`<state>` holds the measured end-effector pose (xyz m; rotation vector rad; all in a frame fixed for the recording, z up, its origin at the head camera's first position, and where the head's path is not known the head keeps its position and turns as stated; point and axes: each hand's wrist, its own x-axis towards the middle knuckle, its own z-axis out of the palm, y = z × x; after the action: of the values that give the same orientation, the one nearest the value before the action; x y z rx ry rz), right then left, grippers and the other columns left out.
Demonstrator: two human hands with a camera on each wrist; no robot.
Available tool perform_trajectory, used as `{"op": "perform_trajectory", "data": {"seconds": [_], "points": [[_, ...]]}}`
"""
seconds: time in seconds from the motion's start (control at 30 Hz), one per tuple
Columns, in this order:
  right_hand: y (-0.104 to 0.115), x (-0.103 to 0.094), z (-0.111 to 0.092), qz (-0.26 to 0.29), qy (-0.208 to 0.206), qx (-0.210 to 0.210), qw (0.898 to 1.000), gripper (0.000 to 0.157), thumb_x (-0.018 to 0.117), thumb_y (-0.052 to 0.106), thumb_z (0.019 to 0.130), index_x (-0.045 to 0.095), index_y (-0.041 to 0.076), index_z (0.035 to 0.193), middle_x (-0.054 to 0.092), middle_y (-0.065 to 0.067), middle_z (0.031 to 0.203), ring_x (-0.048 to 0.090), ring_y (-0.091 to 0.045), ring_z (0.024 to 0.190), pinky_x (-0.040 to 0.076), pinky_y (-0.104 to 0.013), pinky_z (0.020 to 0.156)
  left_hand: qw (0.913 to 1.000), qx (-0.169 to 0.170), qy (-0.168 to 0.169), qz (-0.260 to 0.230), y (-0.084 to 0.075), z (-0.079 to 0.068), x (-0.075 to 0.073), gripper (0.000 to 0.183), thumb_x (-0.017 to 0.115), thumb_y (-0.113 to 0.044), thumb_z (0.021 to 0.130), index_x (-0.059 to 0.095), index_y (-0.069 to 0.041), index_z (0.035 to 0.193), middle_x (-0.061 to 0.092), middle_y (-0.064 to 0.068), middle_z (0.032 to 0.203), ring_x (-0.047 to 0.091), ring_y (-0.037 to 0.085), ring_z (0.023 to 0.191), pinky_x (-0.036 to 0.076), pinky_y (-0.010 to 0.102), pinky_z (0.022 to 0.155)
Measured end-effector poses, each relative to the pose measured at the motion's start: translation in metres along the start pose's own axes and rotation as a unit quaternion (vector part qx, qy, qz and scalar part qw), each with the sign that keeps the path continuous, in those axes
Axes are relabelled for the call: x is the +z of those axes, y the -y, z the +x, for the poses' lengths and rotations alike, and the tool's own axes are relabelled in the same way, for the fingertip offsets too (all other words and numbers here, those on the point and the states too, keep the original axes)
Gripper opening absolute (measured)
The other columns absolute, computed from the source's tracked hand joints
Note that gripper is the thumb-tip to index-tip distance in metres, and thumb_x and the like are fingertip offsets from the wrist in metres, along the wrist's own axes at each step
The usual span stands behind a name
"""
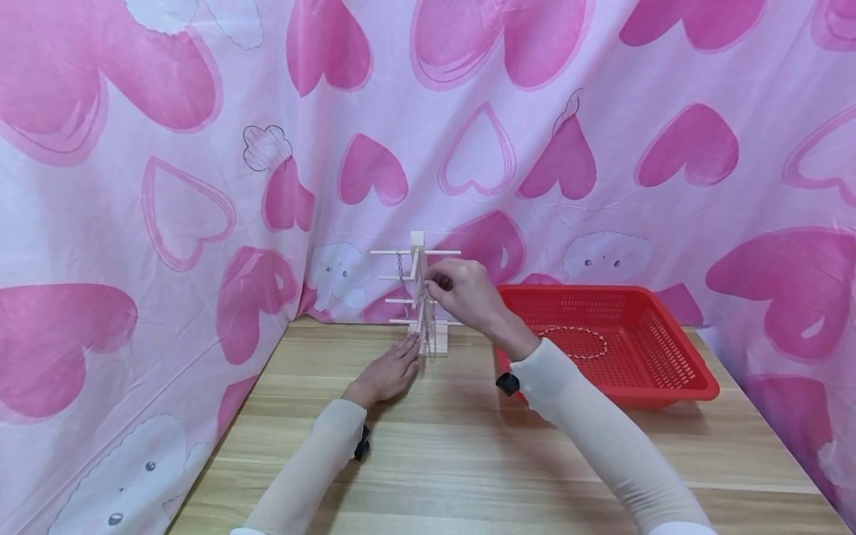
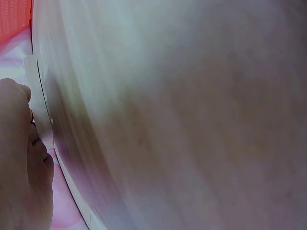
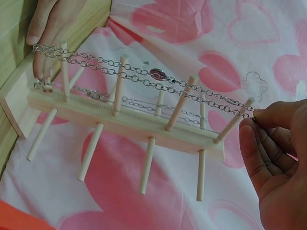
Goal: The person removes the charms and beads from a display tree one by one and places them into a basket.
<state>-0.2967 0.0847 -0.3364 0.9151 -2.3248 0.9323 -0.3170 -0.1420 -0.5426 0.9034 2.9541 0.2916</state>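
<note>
A wooden stand (image 1: 417, 239) with several pegs on its post stands at the back of the table. My right hand (image 1: 470, 299) is at the upper part of the stand and pinches one end of a silver chain necklace (image 3: 136, 70) between thumb and finger. Its doubled strands run beside the pegs toward the base, with a small dark oval charm on one. Another silver chain (image 1: 401, 269) hangs from a peg on the left side. My left hand (image 1: 389, 371) lies with its fingers extended at the base; in the left wrist view only part of it shows.
Right of the stand, a red plastic basket (image 1: 695, 371) with perforated walls sits on the wooden table (image 1: 414, 475). A pale beaded loop (image 1: 605, 348) lies inside it. Pink heart-patterned cloth (image 1: 374, 171) hangs behind and to the left.
</note>
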Motion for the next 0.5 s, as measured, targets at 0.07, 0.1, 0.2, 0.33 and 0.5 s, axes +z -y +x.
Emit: {"op": "perform_trajectory", "data": {"seconds": [0.07,0.1,0.2,0.33,0.5], "points": [[-0.001,-0.004,0.000,0.001,-0.004,-0.002,1.000,0.010,0.076,0.005,0.096,0.081,0.002,0.104,0.080,-0.011,0.096,0.075,-0.020,0.081,0.068,-0.033,0.078,1.0000,0.000,0.001,0.000,0.000,0.000,0.000,0.060,0.031,-0.032,0.117,0.024,-0.001,0.168,0.019,0.015,0.178,0.020,0.033,0.166,0.023,0.046,0.136],[-0.002,-0.006,0.000,0.002,-0.007,-0.004,1.000,0.009,0.076,0.004,0.096,0.081,0.002,0.103,0.080,-0.011,0.095,0.075,-0.020,0.080,0.068,-0.034,0.078,1.0000,0.000,0.001,0.001,-0.001,0.000,0.000,0.061,0.031,-0.032,0.117,0.024,-0.001,0.168,0.019,0.015,0.178,0.021,0.034,0.166,0.023,0.046,0.136],[-0.004,-0.011,0.001,0.000,-0.016,-0.011,1.000,0.008,0.076,0.003,0.095,0.081,0.001,0.101,0.080,-0.012,0.092,0.074,-0.021,0.079,0.067,-0.035,0.076,1.0000,0.000,0.001,0.000,-0.001,-0.001,-0.001,0.061,0.031,-0.032,0.117,0.023,-0.001,0.168,0.018,0.015,0.179,0.020,0.033,0.166,0.023,0.046,0.136],[-0.006,-0.019,0.002,-0.003,-0.027,-0.018,0.999,0.008,0.076,0.003,0.094,0.081,0.000,0.101,0.079,-0.012,0.091,0.074,-0.021,0.077,0.067,-0.037,0.076,1.0000,-0.001,-0.001,-0.001,-0.001,0.000,0.000,0.060,0.032,-0.031,0.117,0.024,-0.001,0.168,0.019,0.014,0.179,0.020,0.033,0.166,0.023,0.045,0.136],[-0.010,-0.029,0.004,-0.006,-0.041,-0.022,0.999,0.007,0.077,0.002,0.094,0.080,0.000,0.100,0.078,-0.012,0.091,0.073,-0.022,0.077,0.068,-0.038,0.075,1.0000,-0.002,0.002,0.001,-0.001,0.000,0.000,0.061,0.031,-0.032,0.117,0.023,-0.002,0.169,0.019,0.014,0.179,0.020,0.033,0.166,0.023,0.045,0.137]]}}
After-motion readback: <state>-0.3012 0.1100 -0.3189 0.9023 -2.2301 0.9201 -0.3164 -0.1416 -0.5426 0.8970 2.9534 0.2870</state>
